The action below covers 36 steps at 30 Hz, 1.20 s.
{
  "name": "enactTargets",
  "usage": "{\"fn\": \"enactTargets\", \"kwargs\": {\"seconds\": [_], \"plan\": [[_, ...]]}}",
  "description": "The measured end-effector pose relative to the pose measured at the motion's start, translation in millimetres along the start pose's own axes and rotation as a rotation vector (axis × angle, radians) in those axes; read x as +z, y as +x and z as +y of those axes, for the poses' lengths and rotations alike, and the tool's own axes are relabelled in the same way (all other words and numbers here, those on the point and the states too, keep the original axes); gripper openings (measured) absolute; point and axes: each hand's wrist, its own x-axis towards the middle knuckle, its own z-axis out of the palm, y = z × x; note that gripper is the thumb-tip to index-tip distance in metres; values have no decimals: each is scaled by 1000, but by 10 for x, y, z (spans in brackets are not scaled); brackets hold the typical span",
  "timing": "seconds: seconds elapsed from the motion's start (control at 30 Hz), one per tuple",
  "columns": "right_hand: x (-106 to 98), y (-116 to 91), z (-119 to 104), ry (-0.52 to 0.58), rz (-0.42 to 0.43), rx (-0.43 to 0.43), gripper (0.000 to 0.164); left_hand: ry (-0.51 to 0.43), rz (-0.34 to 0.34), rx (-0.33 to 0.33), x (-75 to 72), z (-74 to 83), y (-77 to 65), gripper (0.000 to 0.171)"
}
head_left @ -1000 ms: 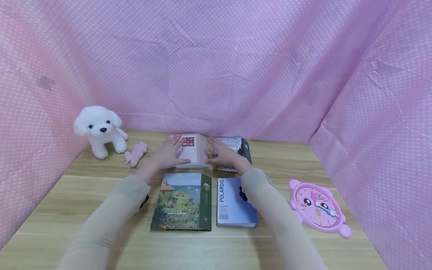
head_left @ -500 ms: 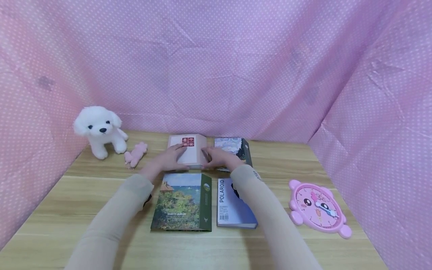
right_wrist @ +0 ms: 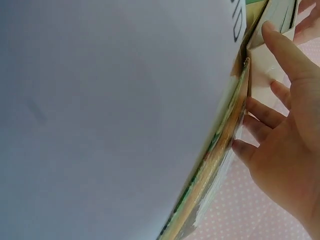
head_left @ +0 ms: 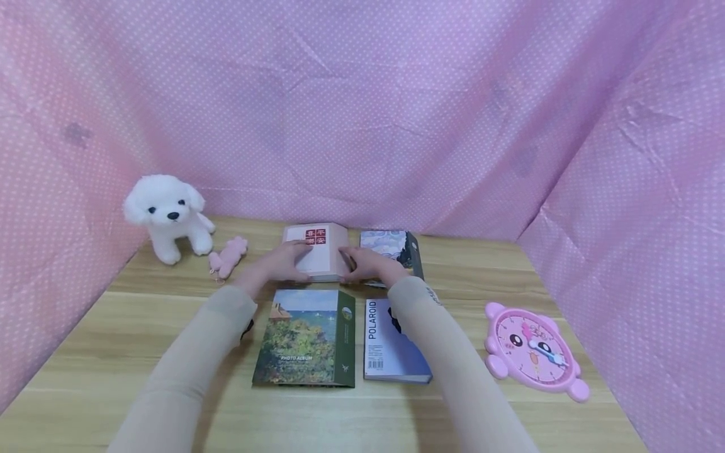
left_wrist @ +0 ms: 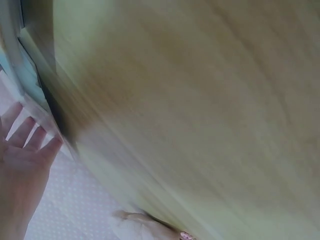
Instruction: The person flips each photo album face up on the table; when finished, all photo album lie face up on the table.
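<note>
A pale pink album (head_left: 321, 257) with red character squares on its cover lies flat near the back of the table. My left hand (head_left: 282, 262) rests at its left side, fingers over the cover and thumb by the near edge. At the spine side is my right hand (head_left: 370, 263); in the right wrist view its fingers lie extended along the spine and the thumb is at the corner of the pages. The left wrist view shows the left hand (left_wrist: 25, 155) with lengthened fingers against the album's edge.
A green photo album (head_left: 300, 340) and a blue Polaroid album (head_left: 391, 352) lie in front; a picture-covered album (head_left: 385, 244) is partly hidden by the right hand. A white plush dog (head_left: 170, 217) and pink toy (head_left: 229, 257) stand left, a pink clock (head_left: 532, 346) right. Pink curtains (head_left: 362, 126) enclose the table.
Both hands have come in toward the pink album from its two sides and moved slightly nearer to me. Over the last half second they have hardly moved.
</note>
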Motion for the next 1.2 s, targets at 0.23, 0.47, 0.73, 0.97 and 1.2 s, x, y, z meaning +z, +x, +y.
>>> {"fn": "enactTargets", "kwargs": {"seconds": [0.23, 0.47, 0.73, 0.97, 1.2], "plan": [[-19, -39, 29, 84, 39, -46, 86, -28, 29, 34, -6, -22, -26, 86], [-24, -37, 41, 179, 97, -67, 84, -116, 57, 21, 4, -55, -28, 86], [-55, -26, 40, 154, 121, -94, 83, -193, 45, 19, -8, -4, -10, 85], [-95, -92, 37, 159, 170, -105, 79, -205, 55, 31, -20, 50, 4, 86], [-141, -128, -25, 160, 224, -125, 80, -244, 80, 49, -67, 106, -35, 85]]}}
